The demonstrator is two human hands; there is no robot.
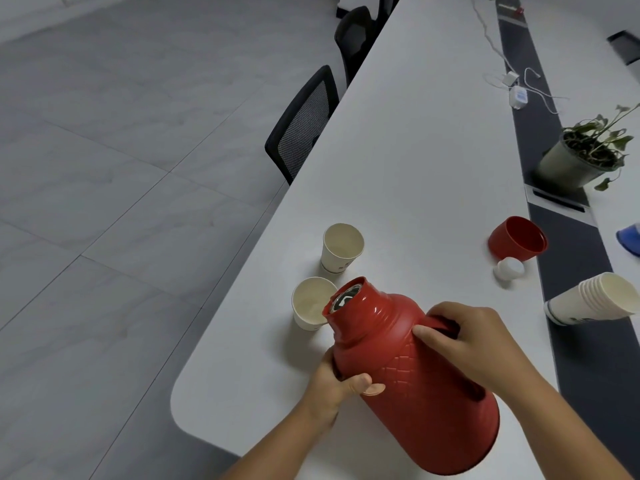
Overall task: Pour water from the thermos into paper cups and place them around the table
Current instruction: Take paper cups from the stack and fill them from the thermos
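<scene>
We note dim, even, cool-grey light. Shadows beneath the paper cups (343, 247) are soft and faint. Pale sheen marks the thermos (415, 372) shoulder. Wide-angle distortion bends the table (415, 150) edges; far cables appear soft and smeared.

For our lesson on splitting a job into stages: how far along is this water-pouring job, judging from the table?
Done: the red cap and white stopper lie off the thermos, and two paper cups stand out.

In hand: both hands tilt the thermos, the right hand at its handle and the left hand under its body, mouth over the near cup.

Left: the far cup, the stacked cups, and placing them around the table.
</scene>
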